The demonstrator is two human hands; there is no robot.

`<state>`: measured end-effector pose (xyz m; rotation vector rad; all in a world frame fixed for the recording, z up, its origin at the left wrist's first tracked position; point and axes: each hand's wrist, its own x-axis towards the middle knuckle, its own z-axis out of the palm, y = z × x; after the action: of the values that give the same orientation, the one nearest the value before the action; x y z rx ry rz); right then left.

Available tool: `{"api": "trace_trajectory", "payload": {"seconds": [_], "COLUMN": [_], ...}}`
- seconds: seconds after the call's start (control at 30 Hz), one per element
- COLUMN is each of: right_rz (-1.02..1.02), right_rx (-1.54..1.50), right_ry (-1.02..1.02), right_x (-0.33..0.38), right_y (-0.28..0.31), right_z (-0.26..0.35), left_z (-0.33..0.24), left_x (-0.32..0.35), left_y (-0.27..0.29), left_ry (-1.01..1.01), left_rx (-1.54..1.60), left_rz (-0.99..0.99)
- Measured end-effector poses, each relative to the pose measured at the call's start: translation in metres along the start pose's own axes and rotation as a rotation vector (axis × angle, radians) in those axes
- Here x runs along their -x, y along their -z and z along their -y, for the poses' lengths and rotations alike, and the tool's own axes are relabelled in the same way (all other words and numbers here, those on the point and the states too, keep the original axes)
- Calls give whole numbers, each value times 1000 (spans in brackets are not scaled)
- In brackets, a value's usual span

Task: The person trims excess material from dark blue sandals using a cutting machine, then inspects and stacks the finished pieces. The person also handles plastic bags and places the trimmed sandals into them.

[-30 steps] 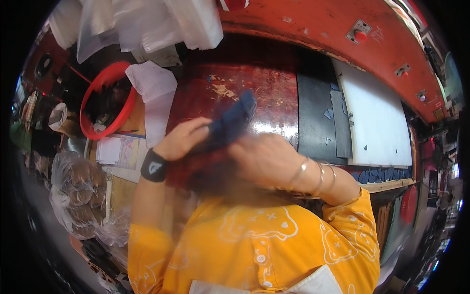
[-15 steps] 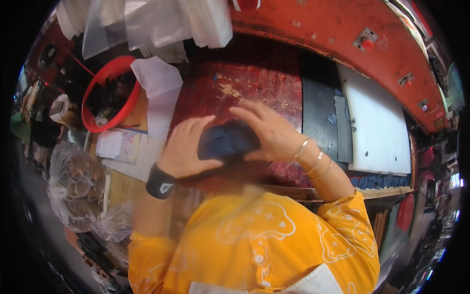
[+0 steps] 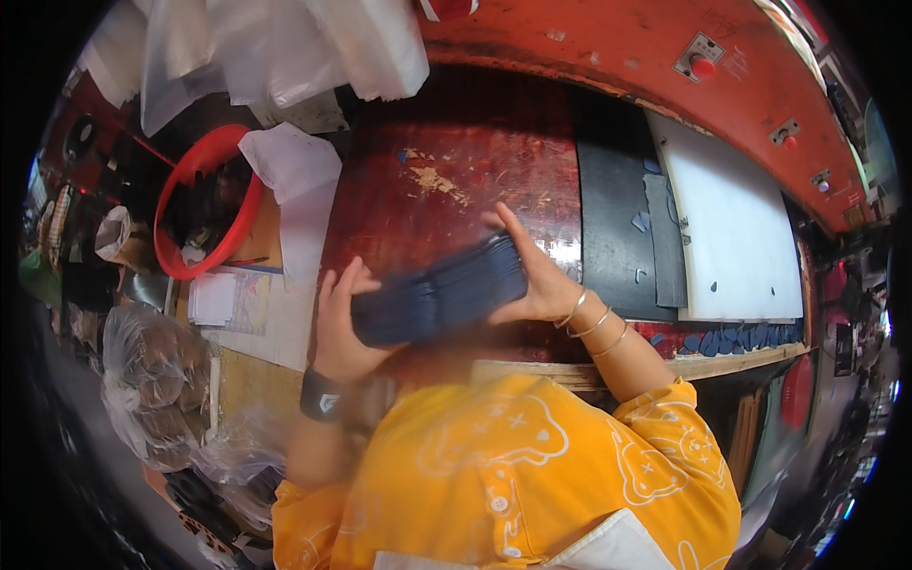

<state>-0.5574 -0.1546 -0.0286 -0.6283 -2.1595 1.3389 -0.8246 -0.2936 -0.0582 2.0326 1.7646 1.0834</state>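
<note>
Between my two hands is a long stack of thin dark-blue cut pieces [image 3: 440, 293], tilted up toward the right. My left hand [image 3: 344, 318], with a black wristband, grips its left end, thumb below and fingers on the far side. My right hand [image 3: 537, 275], with thin bangles on the wrist, clasps the right end, a finger pointing up past it. The stack is held over the near part of a worn dark-red board [image 3: 494, 142]. Motion blurs the stack's lower edge, and what the pieces are cannot be told.
Right of the red board lie a black sheet [image 3: 617, 218] and a white board [image 3: 727, 218], with several blue offcuts [image 3: 741, 339] along the front ledge. A red machine beam [image 3: 608, 43] spans the back. At left stand a red basket [image 3: 255, 214] and clear plastic bags [image 3: 157, 380].
The stack has tilted, its right end rising, and now shows its layered side. My left hand has moved lower and my right hand slightly right. The view has shifted a little.
</note>
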Motion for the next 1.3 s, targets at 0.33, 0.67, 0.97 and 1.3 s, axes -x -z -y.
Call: {"api": "trace_trajectory", "payload": {"seconds": [0.33, 0.67, 0.97, 1.3], "right_rz": [53, -37, 57, 14], "right_rx": [168, 196, -22, 47], "right_ry": [-13, 54, 231, 165], "right_x": [1, -12, -10, -12], "right_y": [-6, -13, -24, -17], "right_z": [-11, -6, -22, -30], "left_z": [0, -3, 4, 17], "left_x": [-13, -15, 5, -3], "left_y": [3, 6, 5, 3], "left_ry": [199, 68, 90, 126], "left_rx": [98, 30, 66, 99], "left_rz": [-20, -67, -45, -64]}}
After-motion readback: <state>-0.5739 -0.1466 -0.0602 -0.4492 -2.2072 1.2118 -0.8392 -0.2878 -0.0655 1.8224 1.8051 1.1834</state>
